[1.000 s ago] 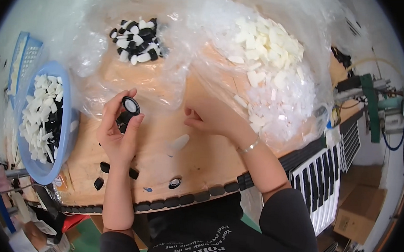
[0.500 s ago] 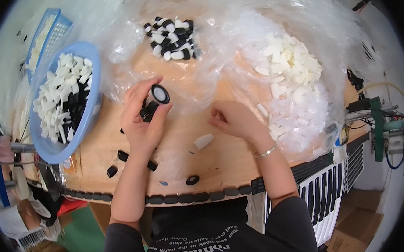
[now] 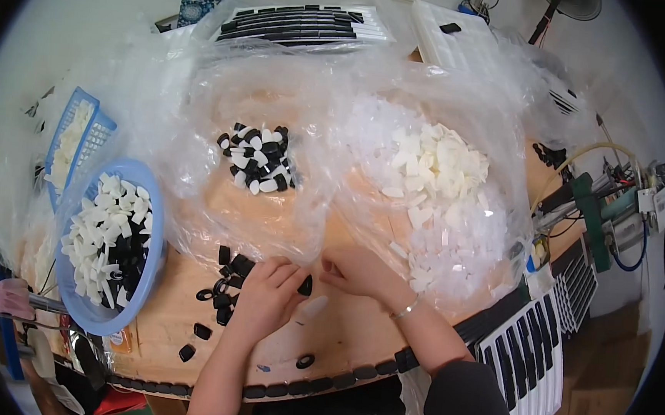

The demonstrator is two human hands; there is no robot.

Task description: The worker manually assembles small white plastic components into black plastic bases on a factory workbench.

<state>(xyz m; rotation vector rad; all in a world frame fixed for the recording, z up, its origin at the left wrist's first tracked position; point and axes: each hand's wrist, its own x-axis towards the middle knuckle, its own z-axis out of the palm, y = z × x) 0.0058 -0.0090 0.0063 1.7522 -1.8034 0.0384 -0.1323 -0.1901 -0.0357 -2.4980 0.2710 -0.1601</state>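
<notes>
My left hand (image 3: 268, 295) pinches a small black oval cap (image 3: 305, 285) by its side, with the fingers pressed together. Just to its right is my right hand (image 3: 362, 275), its fingers curled in and their tips close to the cap; whatever they may hold is hidden. On the table below the two hands lies a flat white piece (image 3: 313, 307), partly blurred. Beside my left hand several loose black caps (image 3: 223, 302) are heaped, some of them covered by the hand. A single black ring-like cap (image 3: 305, 361) rests nearer the table's front edge.
A blue basin (image 3: 158, 253) of white and black pieces stands left, before a blue basket (image 3: 100, 131). Beyond my hands, clear plastic sheeting bears mixed black-and-white pieces (image 3: 259, 158) and, right, cream pieces (image 3: 444, 161). Black caps (image 3: 299, 385) line the front edge. A metal fixture (image 3: 595, 218) stands right.
The view has tilted up, showing the far racks. My left hand has turned from palm-up to palm-down and come closer to my right hand. The black heap beside it now shows.
</notes>
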